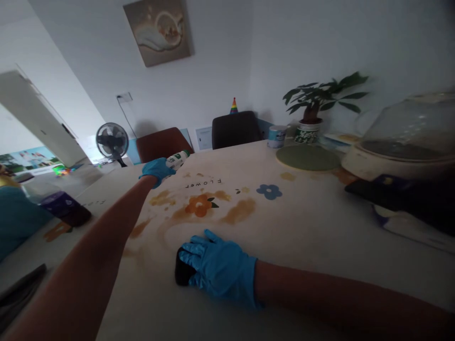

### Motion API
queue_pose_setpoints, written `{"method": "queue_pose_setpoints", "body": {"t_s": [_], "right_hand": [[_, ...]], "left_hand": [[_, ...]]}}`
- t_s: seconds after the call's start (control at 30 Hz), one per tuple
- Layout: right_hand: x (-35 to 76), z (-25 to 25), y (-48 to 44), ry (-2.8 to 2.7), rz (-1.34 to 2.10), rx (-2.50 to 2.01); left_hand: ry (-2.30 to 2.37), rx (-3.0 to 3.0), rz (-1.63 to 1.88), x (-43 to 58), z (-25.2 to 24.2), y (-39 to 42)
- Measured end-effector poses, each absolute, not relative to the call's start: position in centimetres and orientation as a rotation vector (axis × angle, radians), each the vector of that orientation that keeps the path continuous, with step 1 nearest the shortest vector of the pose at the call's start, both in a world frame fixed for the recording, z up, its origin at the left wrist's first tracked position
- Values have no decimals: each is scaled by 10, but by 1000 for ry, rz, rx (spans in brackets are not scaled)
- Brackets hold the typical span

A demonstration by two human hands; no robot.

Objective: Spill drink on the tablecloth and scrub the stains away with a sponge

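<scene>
My left hand (155, 170), in a blue glove, is closed around a white bottle (177, 160) with a green cap, tilted over the far left part of the table. Also gloved in blue, my right hand (223, 267) presses a black sponge (183, 269) onto the tabletop near the front. Brown and yellowish stains (240, 210) spread over the white table surface (295, 265) between the two hands. Printed on the surface are an orange flower (197, 205), a blue flower (269, 192) and the word FLOWER.
A round green mat (307, 157), a potted plant (308, 130) and a blue-white tin (277, 136) stand at the back right, beside a glass-domed appliance (408, 137). A purple-labelled bottle (66, 207) is at left, near a teal-clothed person (19, 218). Two chairs (236, 130) stand behind.
</scene>
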State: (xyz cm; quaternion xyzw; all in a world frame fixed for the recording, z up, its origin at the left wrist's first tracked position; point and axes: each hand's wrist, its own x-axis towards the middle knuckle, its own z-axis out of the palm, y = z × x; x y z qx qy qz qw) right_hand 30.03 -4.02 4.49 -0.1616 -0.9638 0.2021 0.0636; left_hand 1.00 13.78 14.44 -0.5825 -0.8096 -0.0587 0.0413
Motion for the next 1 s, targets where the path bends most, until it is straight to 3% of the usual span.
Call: {"method": "queue_pose_setpoints", "body": {"t_s": [0.27,0.53,0.7,1.0], "right_hand": [[298,36,-38,-2922,639,-521],[297,39,-38,-2967,611,-586],[298,36,-41,-2932,570,-605],[296,40,-45,-2920,553,-664]], "left_hand": [[-2620,-1588,-33,-76,127,60],[-2692,-1563,-6,-99,132,-10],[-2733,-1613,-82,-106,146,-25],[-2621,-1665,100,-100,167,-29]]}}
